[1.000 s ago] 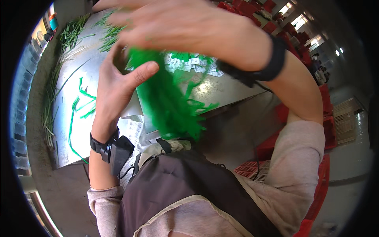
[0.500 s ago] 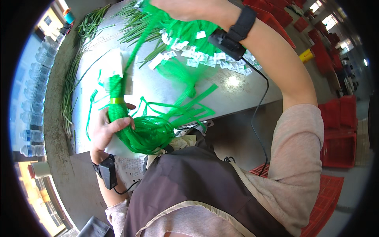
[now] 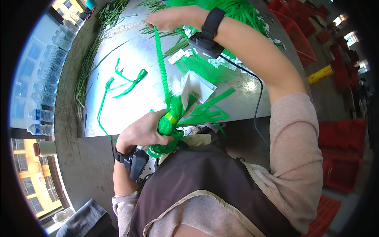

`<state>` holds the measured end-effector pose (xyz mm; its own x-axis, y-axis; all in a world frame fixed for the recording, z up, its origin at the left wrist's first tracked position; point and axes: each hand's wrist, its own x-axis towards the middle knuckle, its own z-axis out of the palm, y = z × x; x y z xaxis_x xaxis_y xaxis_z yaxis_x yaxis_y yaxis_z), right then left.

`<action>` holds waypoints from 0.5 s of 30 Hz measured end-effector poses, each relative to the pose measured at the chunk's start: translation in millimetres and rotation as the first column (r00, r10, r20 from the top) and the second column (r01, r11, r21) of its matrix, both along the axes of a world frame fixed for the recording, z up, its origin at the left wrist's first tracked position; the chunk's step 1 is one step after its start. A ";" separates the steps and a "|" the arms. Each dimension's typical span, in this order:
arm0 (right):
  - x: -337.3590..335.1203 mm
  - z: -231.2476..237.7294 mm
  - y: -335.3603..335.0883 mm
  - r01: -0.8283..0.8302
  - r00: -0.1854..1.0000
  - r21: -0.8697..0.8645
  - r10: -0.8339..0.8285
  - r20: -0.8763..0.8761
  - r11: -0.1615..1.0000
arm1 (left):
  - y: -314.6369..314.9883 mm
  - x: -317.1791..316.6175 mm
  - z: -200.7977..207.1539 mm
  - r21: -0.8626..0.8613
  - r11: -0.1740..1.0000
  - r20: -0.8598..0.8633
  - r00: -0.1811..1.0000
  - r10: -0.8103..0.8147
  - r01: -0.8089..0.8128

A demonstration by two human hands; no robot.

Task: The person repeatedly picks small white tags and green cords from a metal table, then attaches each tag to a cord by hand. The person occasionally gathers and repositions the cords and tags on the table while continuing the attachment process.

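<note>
My left hand (image 3: 143,131) is wrapped round a bundle of green mesh netting (image 3: 166,125) at the table's near edge, close to my apron. A yellow-green band (image 3: 171,118) circles the bundle, and white paper tags (image 3: 198,87) fan out from its upper end. Higher up, my right hand (image 3: 164,19) is closed on the end of one green mesh strip (image 3: 160,59), which runs stretched from the bundle; its fingertips are partly hidden. Loose green strips (image 3: 132,83) lie on the metal table (image 3: 114,43) to the left, and more strips (image 3: 211,112) lie right of the bundle.
A large heap of green netting (image 3: 237,15) with white labels lies at the far right of the table. Long green stalks (image 3: 112,14) run along the left and far sides. Plastic bottles (image 3: 45,87) line the window; red crates (image 3: 294,35) stand to the right.
The bundle has swung to the right and tilted, its tags now pointing up and right. My right hand has moved down and left, with the strip still in it.
</note>
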<state>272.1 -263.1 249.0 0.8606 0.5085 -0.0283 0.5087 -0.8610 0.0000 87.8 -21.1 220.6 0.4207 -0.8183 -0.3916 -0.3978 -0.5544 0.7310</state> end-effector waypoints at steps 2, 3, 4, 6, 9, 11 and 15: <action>8.0 -29.3 0.8 -0.025 0.997 0.082 0.031 -0.070 0.996 | 0.5 -2.5 1.5 0.007 0.999 -0.003 0.999 0.038 -0.038; 10.4 -47.0 -1.1 -0.028 0.996 0.082 0.035 -0.086 0.996 | 1.8 -4.1 2.1 -0.012 0.999 0.011 0.999 0.053 -0.053; 10.3 -67.0 -4.3 -0.030 0.994 0.084 0.038 -0.104 0.996 | 3.1 -6.2 2.1 -0.029 0.997 0.024 0.997 0.067 -0.067; 2.0 -112.7 -11.9 -0.049 0.980 0.099 0.067 -0.188 0.994 | 7.3 -12.1 1.9 -0.143 0.979 0.090 0.983 0.158 -0.144; -34.5 -184.9 -30.9 -0.014 0.895 0.622 0.287 -0.341 0.783 | 19.2 -19.4 2.9 -0.250 0.913 0.031 0.940 0.340 -0.322; -58.1 -218.8 -37.8 -0.016 0.926 0.617 0.244 -0.288 0.787 | 28.2 -22.6 2.2 -0.273 0.838 -0.183 0.880 0.438 -0.473; -85.5 -236.3 -26.2 0.017 0.942 0.530 0.165 -0.293 0.848 | 35.7 -21.7 -6.4 -0.347 0.761 -0.294 0.834 0.467 -0.548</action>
<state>186.6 -289.3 12.7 0.8096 0.5870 -0.0051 0.4646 -0.6461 -0.6055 66.1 14.6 214.2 0.7752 -0.6028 -0.1890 0.0175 -0.2786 0.9602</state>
